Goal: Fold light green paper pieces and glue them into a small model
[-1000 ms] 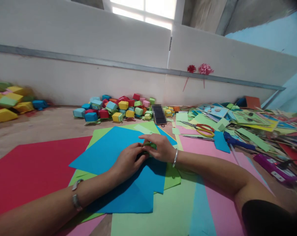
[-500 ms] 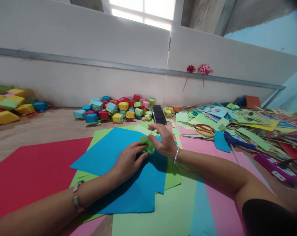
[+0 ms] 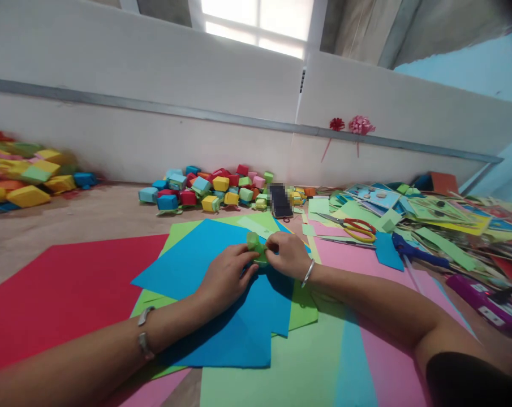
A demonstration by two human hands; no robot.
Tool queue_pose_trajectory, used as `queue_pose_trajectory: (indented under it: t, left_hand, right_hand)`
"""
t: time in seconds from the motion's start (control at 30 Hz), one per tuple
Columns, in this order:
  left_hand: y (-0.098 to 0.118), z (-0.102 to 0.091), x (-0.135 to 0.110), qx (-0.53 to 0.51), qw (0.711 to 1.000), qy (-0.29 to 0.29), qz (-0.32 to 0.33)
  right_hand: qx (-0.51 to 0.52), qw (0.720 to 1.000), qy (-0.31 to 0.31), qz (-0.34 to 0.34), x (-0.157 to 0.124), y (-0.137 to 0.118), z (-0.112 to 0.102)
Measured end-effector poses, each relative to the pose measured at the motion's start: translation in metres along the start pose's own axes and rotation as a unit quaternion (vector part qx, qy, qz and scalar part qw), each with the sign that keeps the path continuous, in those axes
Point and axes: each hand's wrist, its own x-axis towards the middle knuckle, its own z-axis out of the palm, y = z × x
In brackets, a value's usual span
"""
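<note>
My left hand (image 3: 227, 276) and my right hand (image 3: 288, 254) meet over a blue paper sheet (image 3: 215, 282) on the table. Between them they pinch a small folded green paper piece (image 3: 256, 246); the fingers of both hands are closed on it. Each wrist wears a silver bangle. Under the blue sheet lie light green sheets (image 3: 281, 362), with a large red sheet (image 3: 60, 294) to the left and pink paper (image 3: 387, 362) to the right.
A heap of small coloured paper boxes (image 3: 209, 189) lies at the back, another heap (image 3: 26, 178) at far left. A phone (image 3: 280, 202), red-and-yellow scissors (image 3: 355, 227), a blue-handled tool (image 3: 417, 253), a purple device (image 3: 485, 297) and piles of paper scraps (image 3: 442, 215) fill the right side.
My right hand, lifted off with fingers spread half a second ago, has come back and closed on the green piece. The piece now stands a little higher between both hands.
</note>
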Motion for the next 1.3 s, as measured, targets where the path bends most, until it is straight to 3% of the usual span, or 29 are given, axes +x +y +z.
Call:
queue_pose_trajectory:
  t: [0.17,0.23,0.37,0.57,0.7,1.0,1.3]
  left_hand:
    - [0.002,-0.003,0.002,0.011,0.999,-0.030,0.014]
    - [0.001,-0.003,0.003,0.004,0.999,-0.031,0.021]
    - [0.000,-0.001,0.002,-0.003,0.999,-0.032,0.021]
    - [0.001,-0.003,0.001,0.015,0.999,-0.037,-0.005]
    - [0.002,-0.003,0.000,0.025,0.999,-0.035,-0.009]
    - [0.001,-0.001,-0.002,0.017,1.000,-0.023,-0.003]
    - [0.003,-0.004,0.000,0.016,1.000,-0.026,0.006]
  right_hand:
    - [-0.048,0.997,-0.027,-0.055,-0.005,-0.008,-0.004]
    - [-0.023,0.998,-0.033,-0.056,-0.006,-0.008,-0.003]
    - [0.097,0.995,-0.031,-0.007,-0.002,-0.002,0.001]
    - [0.168,0.982,0.010,0.081,0.008,0.008,0.017]
    - [0.164,0.982,0.009,0.096,0.008,0.009,0.018]
    - [0.109,0.991,-0.049,0.060,0.008,0.009,0.002]
    - [0.089,0.994,-0.030,0.047,0.005,0.004,0.004]
